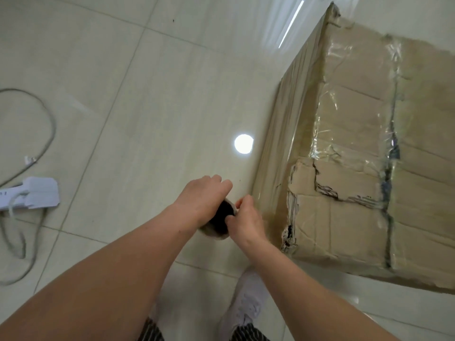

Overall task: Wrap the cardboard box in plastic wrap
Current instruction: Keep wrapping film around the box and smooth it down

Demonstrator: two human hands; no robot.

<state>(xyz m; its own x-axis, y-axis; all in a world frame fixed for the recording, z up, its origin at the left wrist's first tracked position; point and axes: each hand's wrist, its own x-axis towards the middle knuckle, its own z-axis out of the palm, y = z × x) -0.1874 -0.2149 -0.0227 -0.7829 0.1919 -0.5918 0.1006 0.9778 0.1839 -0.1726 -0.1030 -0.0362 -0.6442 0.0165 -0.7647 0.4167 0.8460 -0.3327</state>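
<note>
On the right of the tiled floor (147,94) sits the cardboard box (357,193), large, battered and torn along its near flaps, with its top face towards the camera. Clear plastic wrap (290,124) already covers its left side and part of the top, where it lies wrinkled and shiny. A taut sheet of it runs down along the box's left side towards the hands.

Just beside the box's near left corner, both hands hold the roll (222,215), whose dark hollow core faces upward. The left hand (204,195) lies over the roll's far side with its fingers curled round it. The right hand (246,217) grips the side nearest the box, thumb against the roll's end and fingers bent together at the rim. I cannot tell whether they also pinch the film.

Below the hands are a white shoe (248,296) and striped trouser legs (246,334). A round light reflection (243,143) shines on the tiles between the hands and the box's side. Well apart at the left edge lies a white power strip (32,193) with a grey cable (46,114) looping around it.
</note>
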